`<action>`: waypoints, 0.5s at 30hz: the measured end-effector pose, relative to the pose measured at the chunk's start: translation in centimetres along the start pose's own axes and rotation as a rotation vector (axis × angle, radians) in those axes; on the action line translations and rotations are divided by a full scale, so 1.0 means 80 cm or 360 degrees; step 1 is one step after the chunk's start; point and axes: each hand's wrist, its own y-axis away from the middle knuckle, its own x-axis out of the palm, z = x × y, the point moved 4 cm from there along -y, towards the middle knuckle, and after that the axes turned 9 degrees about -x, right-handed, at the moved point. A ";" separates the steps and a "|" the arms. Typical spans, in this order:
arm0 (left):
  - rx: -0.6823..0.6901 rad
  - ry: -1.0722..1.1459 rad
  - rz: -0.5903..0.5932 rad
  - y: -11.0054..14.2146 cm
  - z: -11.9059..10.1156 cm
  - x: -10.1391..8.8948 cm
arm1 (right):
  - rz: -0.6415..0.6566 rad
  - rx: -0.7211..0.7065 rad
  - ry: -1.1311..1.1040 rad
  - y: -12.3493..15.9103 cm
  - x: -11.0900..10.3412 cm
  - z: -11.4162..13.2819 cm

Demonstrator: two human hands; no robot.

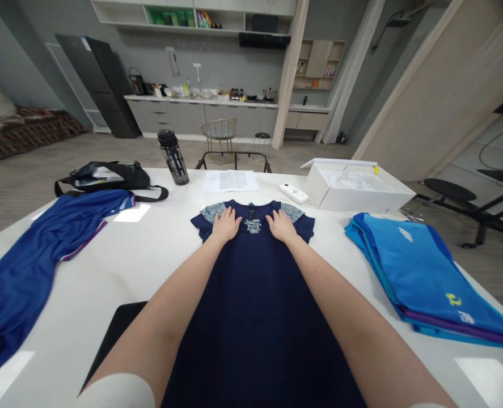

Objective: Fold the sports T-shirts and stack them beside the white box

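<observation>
A dark navy short-sleeved dress or long shirt (255, 294) lies spread on the white table, its neckline away from me and its lower part running toward my body. Patterned grey-blue panels cover its shoulders, and a similar decoration sits below the collar. My left hand (227, 224) rests flat on the left shoulder area, fingers stretched out. On the opposite shoulder lies my right hand (281, 226), also flat with fingers extended. Neither hand grips the cloth. My forearms cover parts of the garment's sides.
Left on the table (157, 249) lie a blue polo shirt (34, 255), a black bag (106, 177) and a dark flat object (115, 334). Behind stand a bottle (174, 158), printed paper (229, 181) and a white device (294, 193). Rightward are a white box (357, 195) and folded blue clothes (421, 272).
</observation>
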 end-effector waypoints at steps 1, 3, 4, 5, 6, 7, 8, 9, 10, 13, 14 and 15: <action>-0.0023 -0.0008 0.0014 -0.007 0.004 0.002 | 0.0016 -0.0018 0.0032 -0.007 0.003 -0.004; -0.0055 -0.0018 0.0017 -0.017 0.010 0.005 | 0.0026 -0.0073 0.0090 -0.016 0.007 -0.011; -0.0059 -0.0022 0.0006 -0.020 0.012 0.005 | 0.0017 -0.0095 0.0110 -0.019 0.008 -0.014; -0.0054 -0.0024 -0.0001 -0.022 0.013 0.005 | 0.0003 -0.0110 0.0123 -0.021 0.008 -0.016; -0.0042 -0.0023 0.0004 -0.024 0.015 0.005 | -0.0020 -0.0122 0.0128 -0.022 0.008 -0.017; -0.0020 -0.0018 0.0019 -0.025 0.016 0.004 | -0.0052 -0.0131 0.0123 -0.023 0.006 -0.018; 0.0002 -0.0005 0.0035 -0.026 0.019 0.003 | -0.0104 -0.0124 0.0114 -0.023 0.005 -0.020; 0.0016 0.0014 0.0039 -0.027 0.024 0.002 | -0.0182 -0.0088 0.0111 -0.023 0.002 -0.022; 0.0012 0.0033 0.0028 -0.029 0.030 0.001 | -0.0274 -0.0015 0.0115 -0.022 -0.002 -0.025; -0.0072 0.0052 -0.0026 -0.034 0.054 -0.001 | -0.0393 0.0294 0.0141 -0.018 -0.007 -0.038; -0.0105 0.0049 -0.0023 -0.035 0.061 -0.001 | -0.0356 0.0359 0.0141 -0.018 -0.007 -0.042; -0.0134 0.0046 -0.0009 -0.037 0.067 0.000 | -0.0294 0.0386 0.0136 -0.018 -0.006 -0.044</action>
